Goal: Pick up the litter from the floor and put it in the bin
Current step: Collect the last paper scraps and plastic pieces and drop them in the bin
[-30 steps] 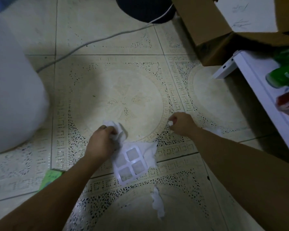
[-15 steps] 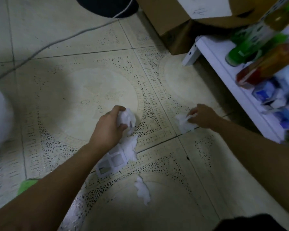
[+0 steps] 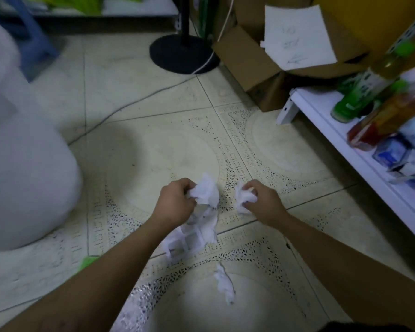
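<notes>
My left hand (image 3: 175, 204) is closed on a crumpled white tissue (image 3: 205, 191), and a white plastic grid piece (image 3: 189, 238) with more tissue hangs below it, lifted off the tiled floor. My right hand (image 3: 261, 202) grips a smaller wad of white tissue (image 3: 243, 197) just to the right. Both hands sit close together above the patterned tiles. A torn strip of white tissue (image 3: 224, 285) lies on the floor nearer to me. A green scrap (image 3: 89, 261) peeks out beside my left forearm. No bin is clearly identifiable.
A large white rounded object (image 3: 22, 164) fills the left side. A black round stand base (image 3: 182, 53) with a cable is at the back. Cardboard boxes (image 3: 261, 63) stand at the back right, and a white shelf (image 3: 345, 140) with bottles and packets runs along the right.
My right hand has picked up its tissue wad and come in toward the left hand. The left hand has lifted the tissue and grid piece off the floor. The view has tilted up.
</notes>
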Demonstrator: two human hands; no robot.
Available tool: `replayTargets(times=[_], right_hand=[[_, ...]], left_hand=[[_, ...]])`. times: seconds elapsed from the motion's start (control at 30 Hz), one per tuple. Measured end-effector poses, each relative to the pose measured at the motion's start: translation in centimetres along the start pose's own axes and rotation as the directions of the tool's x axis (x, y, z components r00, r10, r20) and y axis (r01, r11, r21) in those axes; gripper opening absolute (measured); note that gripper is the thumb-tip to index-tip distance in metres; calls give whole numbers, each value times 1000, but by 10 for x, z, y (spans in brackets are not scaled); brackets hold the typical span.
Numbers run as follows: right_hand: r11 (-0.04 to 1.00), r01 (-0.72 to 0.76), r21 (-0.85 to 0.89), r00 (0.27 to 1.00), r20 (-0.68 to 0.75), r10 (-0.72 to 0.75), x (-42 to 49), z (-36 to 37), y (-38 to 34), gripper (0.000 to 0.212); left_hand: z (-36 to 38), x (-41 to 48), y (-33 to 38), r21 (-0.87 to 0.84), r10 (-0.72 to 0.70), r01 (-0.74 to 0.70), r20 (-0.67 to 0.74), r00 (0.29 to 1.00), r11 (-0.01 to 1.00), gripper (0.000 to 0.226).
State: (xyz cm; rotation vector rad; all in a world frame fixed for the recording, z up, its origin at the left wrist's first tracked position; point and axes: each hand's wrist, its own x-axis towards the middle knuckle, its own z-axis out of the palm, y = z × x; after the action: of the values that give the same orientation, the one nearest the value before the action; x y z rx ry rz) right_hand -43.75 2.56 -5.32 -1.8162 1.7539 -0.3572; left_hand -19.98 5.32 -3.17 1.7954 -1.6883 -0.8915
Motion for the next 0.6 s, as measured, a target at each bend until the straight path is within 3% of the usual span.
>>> replayTargets(times=[0.07,0.17,0.23,0.33,0.43,0.6], right_hand=[[997,59,47,998,-15,-58,2,-22,-30,23],[980,196,32,979,-69,-193,3,-57,-81,4],[963,270,-1,956,-117,-269,-1,-81,-121,8],[928,372,-10,914,-170,-369,-6,-113,-185,17],[900,434,26,894,-134,-427,-9,-127,-249,10],[845,511,158,852,-225,-473,-1,-94,-356,3]], left_hand=[[-26,4,8,25,35,-34,-19,999,999,16],[-71,16,31,65,100,-102,32,994,993,15],[-105,24,50,116,157,-162,48,986,980,15],[-165,32,77,145,237,-233,-11,971,962,8],[-228,30,91,291,334,-301,-72,940,908,9],[-334,7,63,499,351,-216,-194,916,839,12]])
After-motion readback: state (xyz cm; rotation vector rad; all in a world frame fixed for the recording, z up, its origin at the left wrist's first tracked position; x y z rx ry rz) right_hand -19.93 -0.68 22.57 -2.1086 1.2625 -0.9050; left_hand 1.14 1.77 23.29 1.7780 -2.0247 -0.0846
